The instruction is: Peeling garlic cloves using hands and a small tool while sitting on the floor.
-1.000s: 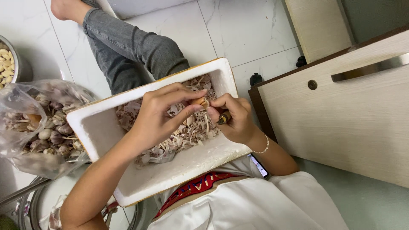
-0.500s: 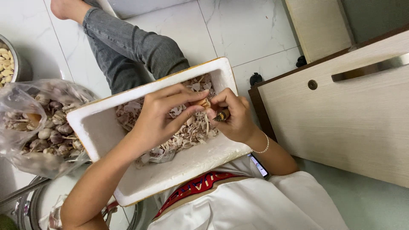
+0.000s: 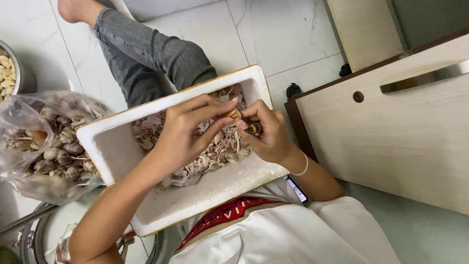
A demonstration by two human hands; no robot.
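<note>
Here, your left hand [image 3: 188,132] pinches a garlic clove [image 3: 235,115] and your right hand [image 3: 266,134] grips a small knife [image 3: 253,129] at mid-frame, over the peel-filled white box [image 3: 205,188]; a garlic bag [image 3: 41,144] sits left.

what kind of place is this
Probably a home kitchen floor: white floor tiles, a wooden cabinet with a metal handle, and a bag of garlic beside a foam box of peels.

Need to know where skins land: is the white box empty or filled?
Partly filled: garlic skins cover the far end of the box; its near end shows bare white.
</note>
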